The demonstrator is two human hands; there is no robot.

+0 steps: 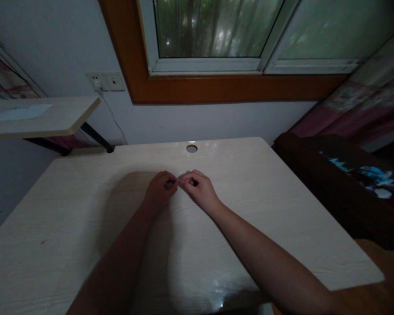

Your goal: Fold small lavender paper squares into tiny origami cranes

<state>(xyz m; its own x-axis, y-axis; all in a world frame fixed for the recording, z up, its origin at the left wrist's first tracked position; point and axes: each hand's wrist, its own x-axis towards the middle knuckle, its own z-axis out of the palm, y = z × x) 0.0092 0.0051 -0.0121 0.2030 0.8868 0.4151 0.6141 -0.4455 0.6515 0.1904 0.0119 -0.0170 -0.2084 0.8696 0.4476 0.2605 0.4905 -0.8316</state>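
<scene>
My left hand [160, 188] and my right hand [198, 186] meet over the far middle part of the pale wooden desk [249, 188]. Each is closed in a pinch, thumb against fingers. Between the fingertips runs a small, thin bluish-purple strand [177, 180], gripped at both ends. It is too small and dim to tell its kind; most of it is hidden by my fingers.
A round cable hole [192, 148] lies near the desk's back edge. At left stands a raised shelf [42, 127] on black legs, with a paper sheet [19, 112] on it. Wall sockets [105, 82] hold a plugged white cord. A dark, cloth-covered surface [335, 183] is at right.
</scene>
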